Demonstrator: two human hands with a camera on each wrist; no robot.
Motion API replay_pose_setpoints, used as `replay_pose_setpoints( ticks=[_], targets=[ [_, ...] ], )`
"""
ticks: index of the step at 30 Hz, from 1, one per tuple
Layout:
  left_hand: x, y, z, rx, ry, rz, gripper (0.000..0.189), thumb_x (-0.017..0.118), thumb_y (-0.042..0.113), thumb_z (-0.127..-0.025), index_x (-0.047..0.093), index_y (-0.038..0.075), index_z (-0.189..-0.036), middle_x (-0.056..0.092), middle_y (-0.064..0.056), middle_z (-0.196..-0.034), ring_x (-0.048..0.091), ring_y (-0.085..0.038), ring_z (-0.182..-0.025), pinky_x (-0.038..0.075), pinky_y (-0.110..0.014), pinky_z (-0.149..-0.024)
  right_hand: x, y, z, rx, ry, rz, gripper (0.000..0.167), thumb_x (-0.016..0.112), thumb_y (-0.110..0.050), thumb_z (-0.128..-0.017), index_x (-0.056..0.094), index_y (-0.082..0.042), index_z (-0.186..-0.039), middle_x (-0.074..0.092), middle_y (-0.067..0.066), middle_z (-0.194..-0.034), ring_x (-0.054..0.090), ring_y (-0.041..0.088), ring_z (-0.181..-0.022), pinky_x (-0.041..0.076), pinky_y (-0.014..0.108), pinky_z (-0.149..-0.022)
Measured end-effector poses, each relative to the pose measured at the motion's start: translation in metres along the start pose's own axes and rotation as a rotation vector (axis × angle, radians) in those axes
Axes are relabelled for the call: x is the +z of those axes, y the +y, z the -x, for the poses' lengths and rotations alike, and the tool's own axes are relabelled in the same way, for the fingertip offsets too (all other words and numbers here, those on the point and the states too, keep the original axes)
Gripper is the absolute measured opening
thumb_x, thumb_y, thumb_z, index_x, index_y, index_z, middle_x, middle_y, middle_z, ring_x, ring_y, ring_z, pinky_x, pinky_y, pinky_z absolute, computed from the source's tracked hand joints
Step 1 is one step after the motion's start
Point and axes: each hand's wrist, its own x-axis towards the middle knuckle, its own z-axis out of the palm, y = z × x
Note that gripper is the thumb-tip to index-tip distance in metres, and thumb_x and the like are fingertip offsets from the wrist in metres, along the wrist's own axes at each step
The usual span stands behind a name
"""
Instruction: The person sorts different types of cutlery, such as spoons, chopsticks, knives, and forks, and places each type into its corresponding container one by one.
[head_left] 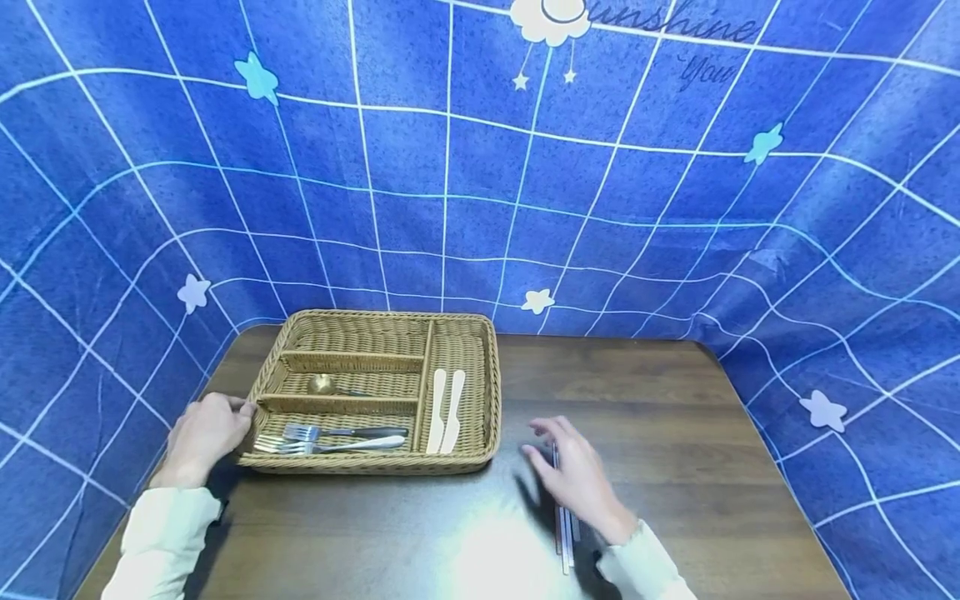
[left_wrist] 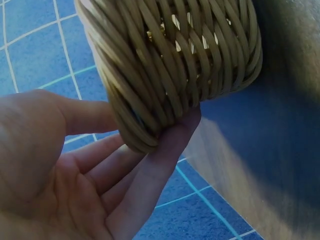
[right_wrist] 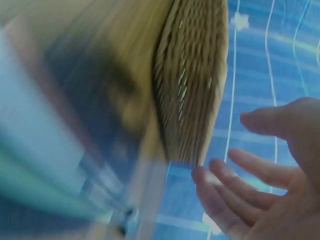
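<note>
"Where does the wicker basket (head_left: 450, 463) sit?"

"On the brown counter (head_left: 637, 400), toward 8 o'clock in the head view. The left hand (head_left: 207, 437) pinches its edge at the basket's own 9 o'clock, thumb on one side and fingers on the other, so that grip grasps it."

"And the right hand (head_left: 577, 471)?"

"At 5 o'clock in the head view, over some slim sticks (head_left: 567, 533) lying on the counter. Its grip is released, the fingers loosely spread; whether it touches the sticks, one cannot tell."

"What lies inside the basket?"

"Two white knives (head_left: 454, 408) in the compartment (head_left: 472, 354) at 3 o'clock, a spoon (head_left: 322, 384) in the one at 9, and forks (head_left: 367, 444) in the one at 7."
</note>
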Motion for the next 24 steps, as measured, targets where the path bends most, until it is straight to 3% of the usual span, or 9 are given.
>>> replay_pose_setpoints(
  ticks=[5, 9, 13, 16, 24],
  targets=[
    [0.0, -0.003, 0.002, 0.027, 0.022, -0.009, 0.039, 0.052, 0.024, -0.106, 0.075, 0.0, -0.127, 0.062, -0.042, -0.127, 0.06, -0.069, -0.109, 0.052, -0.066, -0.069, -0.021, 0.029, 0.009, 0.168, -0.004, 0.113, 0.016, 0.085, -0.016, -0.093, 0.077, -0.008, -0.104, 0.072, 0.003, -0.09, 0.067, 0.018, -0.076, 0.058, 0.043, -0.065],
    [0.002, -0.005, 0.002, 0.037, 0.032, 0.0, 0.039, 0.052, 0.024, -0.107, 0.075, 0.0, -0.126, 0.063, -0.04, -0.128, 0.061, -0.069, -0.109, 0.053, -0.066, -0.07, -0.033, 0.042, 0.016, 0.252, -0.095, 0.187, 0.014, 0.084, -0.021, -0.093, 0.073, -0.017, -0.085, 0.067, -0.006, -0.073, 0.06, 0.012, -0.065, 0.053, 0.041, -0.059],
    [0.004, -0.005, 0.002, 0.033, 0.038, -0.001, 0.039, 0.052, 0.024, -0.107, 0.074, -0.001, -0.127, 0.064, -0.039, -0.128, 0.06, -0.069, -0.11, 0.052, -0.065, -0.069, -0.035, 0.047, 0.023, 0.276, -0.18, 0.214, 0.024, 0.087, -0.029, -0.089, 0.067, -0.023, -0.077, 0.06, -0.014, -0.064, 0.056, 0.008, -0.06, 0.05, 0.039, -0.056],
    [0.004, -0.005, 0.001, 0.033, 0.039, -0.004, 0.039, 0.052, 0.024, -0.106, 0.075, 0.0, -0.126, 0.065, -0.04, -0.126, 0.061, -0.068, -0.107, 0.051, -0.062, -0.065, -0.03, 0.047, 0.026, 0.259, -0.18, 0.209, 0.026, 0.089, -0.029, -0.086, 0.067, -0.021, -0.078, 0.059, -0.014, -0.065, 0.054, 0.007, -0.06, 0.048, 0.038, -0.056],
    [0.006, 0.0, -0.002, 0.045, 0.035, -0.008, 0.039, 0.051, 0.024, -0.106, 0.075, 0.001, -0.126, 0.065, -0.04, -0.125, 0.062, -0.069, -0.105, 0.051, -0.062, -0.063, -0.018, 0.044, 0.025, 0.282, -0.182, 0.152, 0.02, 0.083, -0.011, -0.087, 0.067, -0.015, -0.076, 0.055, -0.009, -0.062, 0.049, 0.01, -0.055, 0.041, 0.032, -0.051]
  ],
)
